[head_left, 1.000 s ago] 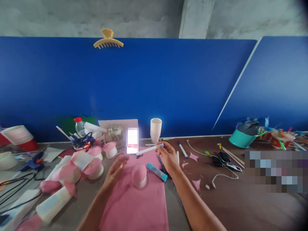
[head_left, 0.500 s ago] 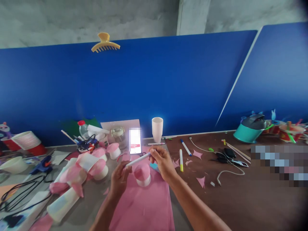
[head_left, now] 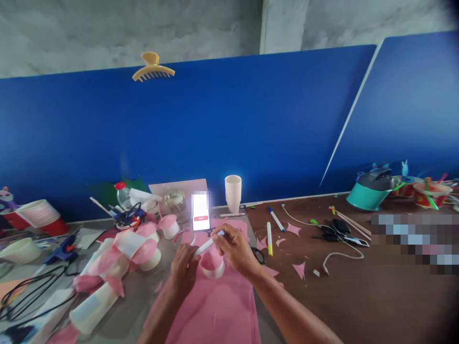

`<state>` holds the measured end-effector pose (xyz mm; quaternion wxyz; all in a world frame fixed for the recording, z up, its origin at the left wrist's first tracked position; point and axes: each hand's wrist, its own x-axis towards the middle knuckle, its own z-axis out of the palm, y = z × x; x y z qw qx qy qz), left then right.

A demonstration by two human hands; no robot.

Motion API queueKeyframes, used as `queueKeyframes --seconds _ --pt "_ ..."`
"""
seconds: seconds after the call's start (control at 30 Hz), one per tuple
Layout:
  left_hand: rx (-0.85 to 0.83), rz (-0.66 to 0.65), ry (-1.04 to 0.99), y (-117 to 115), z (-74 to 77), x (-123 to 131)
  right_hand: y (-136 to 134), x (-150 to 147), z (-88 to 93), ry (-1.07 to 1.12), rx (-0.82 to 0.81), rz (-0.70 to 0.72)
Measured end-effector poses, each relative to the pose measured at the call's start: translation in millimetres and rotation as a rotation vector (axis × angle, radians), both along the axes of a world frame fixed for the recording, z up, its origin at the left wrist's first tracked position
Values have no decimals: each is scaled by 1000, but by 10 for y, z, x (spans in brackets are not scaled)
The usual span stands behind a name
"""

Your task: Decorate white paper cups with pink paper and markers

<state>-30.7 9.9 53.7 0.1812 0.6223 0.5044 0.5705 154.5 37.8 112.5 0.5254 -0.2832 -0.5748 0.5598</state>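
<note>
Both my hands meet over a pink paper sheet (head_left: 211,306) on the desk. My right hand (head_left: 234,251) pinches the far end of a white marker pen (head_left: 206,245). My left hand (head_left: 184,267) grips the near end of the same pen with curled fingers. Just under the hands stands a small cup (head_left: 213,265) with a pink paper top and a white rim. A lit phone (head_left: 201,212) leans upright right behind them.
Pink-covered cups (head_left: 150,248) and a glue gun (head_left: 60,248) crowd the left. A white paper cup (head_left: 233,192) stands by the blue partition. Markers (head_left: 269,232), pink scraps, scissors (head_left: 260,255) and cables (head_left: 333,234) lie on the right, with a teal pot (head_left: 369,193) at the far right.
My right hand brought the pen down and left over the pink-topped cup. My left hand rose off the pink sheet and took hold of the pen's near end.
</note>
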Motion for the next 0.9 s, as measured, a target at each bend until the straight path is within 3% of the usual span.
queueKeyframes --seconds 0.23,0.47,0.73,0.83,0.9 --pt "-114 -188 91 -41 98 42 -53 168 107 -132 119 -46" --pt "-218 -320 106 -49 107 -11 -83 189 105 -191 216 -124" --pt "-288 -477 -10 -99 340 60 -183 209 137 -261 359 -155" --pt "-325 -525 -96 -116 333 41 -224 194 197 -256 394 -128" --pt "-361 -527 -261 -92 278 -29 -260 316 289 -166 433 -194"
